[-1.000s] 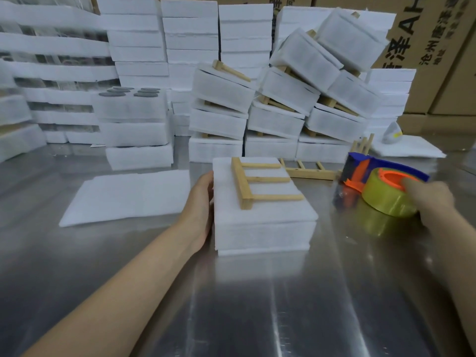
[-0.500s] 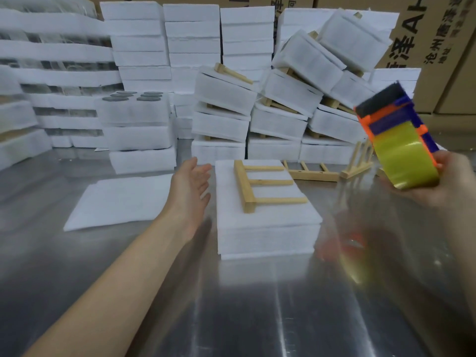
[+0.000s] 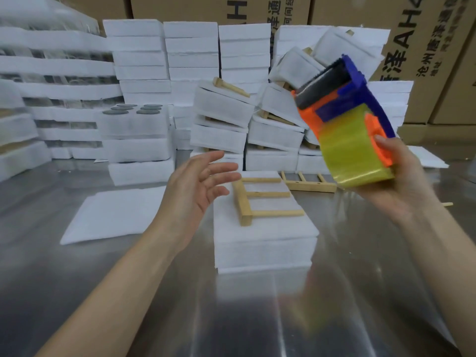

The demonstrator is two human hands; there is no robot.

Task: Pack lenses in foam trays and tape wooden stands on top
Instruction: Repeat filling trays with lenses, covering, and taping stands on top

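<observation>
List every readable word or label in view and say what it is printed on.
"泽AH", large, sideways and cut off: right cardboard box.
"沧州唐泽", smaller line beside it on the same box; the rest is blurred.
"泽通" and "河间经", cut off: middle cardboard box.
No text shows on the tape dispenser.

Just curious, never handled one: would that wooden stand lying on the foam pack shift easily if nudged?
Probably. The wooden stand lies loose on the foam pack, no tape visible, so it would likely slide. Its thin slats suggest it is light yet stiff.
</observation>
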